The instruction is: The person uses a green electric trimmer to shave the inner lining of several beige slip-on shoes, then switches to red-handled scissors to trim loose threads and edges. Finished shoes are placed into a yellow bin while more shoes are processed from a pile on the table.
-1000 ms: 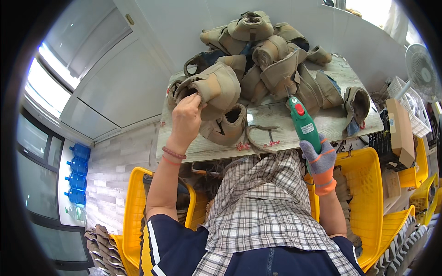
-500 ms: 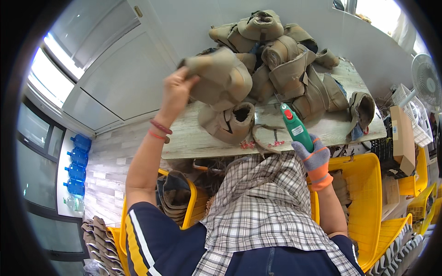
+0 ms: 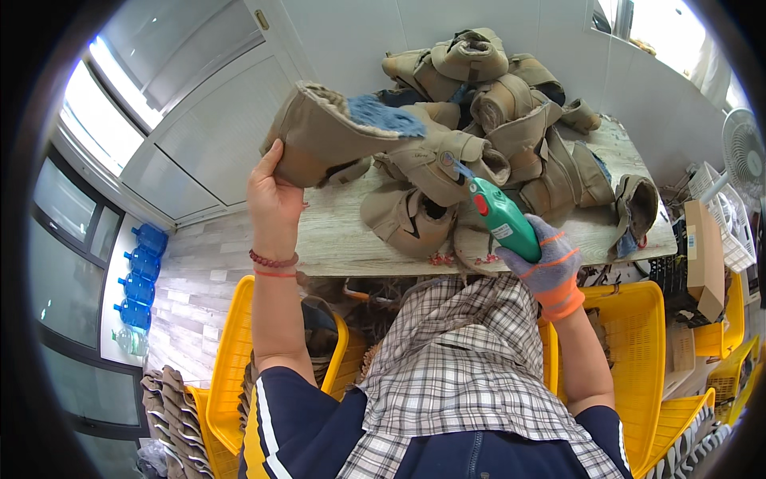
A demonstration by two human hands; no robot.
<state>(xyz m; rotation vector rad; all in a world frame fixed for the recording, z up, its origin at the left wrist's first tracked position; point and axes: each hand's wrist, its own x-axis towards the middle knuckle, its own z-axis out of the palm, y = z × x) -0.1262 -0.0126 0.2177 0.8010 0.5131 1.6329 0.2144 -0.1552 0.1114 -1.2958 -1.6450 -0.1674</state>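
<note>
My bare left hand, with red bands at the wrist, grips a beige boot upper by its side, raised over the table's left part. Pale fleece and blue material show at its opening. A grey and orange glove covers my right hand, closed around a green handheld power tool with a red button. The tool's thin tip points up and left, by another boot upper; whether they touch I cannot tell. Nearer me, a boot upper with a dark opening lies on the tabletop.
More beige boot uppers are heaped on the whitish wooden table. Yellow baskets stand below its edge on both sides. A white fan and cardboard box are at right. Blue water jugs line the left wall.
My left hand has turned the boot upper, so its blue and fleecy opening now shows, and moved it left. The tool has shifted slightly, its tip now more to the left.
</note>
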